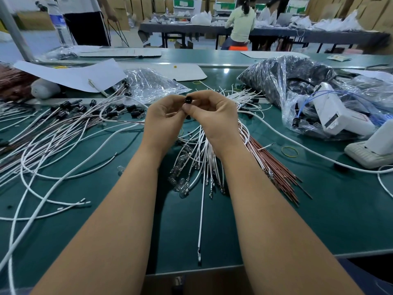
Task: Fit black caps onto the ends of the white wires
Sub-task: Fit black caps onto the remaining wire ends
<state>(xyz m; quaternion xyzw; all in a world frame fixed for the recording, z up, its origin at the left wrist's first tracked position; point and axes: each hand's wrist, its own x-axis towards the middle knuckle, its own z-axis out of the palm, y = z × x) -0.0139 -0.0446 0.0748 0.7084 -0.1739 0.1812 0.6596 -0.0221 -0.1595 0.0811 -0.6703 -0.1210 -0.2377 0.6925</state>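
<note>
Hands (163, 116) (214, 116) both pinch one small round black plastic cap (188, 101) at twelve o'clock; we'd guess seating its wire comes next.

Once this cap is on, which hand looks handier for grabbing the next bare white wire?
Probably the right hand. Both hands pinch the black cap, but the uncapped white wires fan out directly below the right one. The left hand sits nearer the capped wires, so it better suits laying the finished piece aside.
</note>
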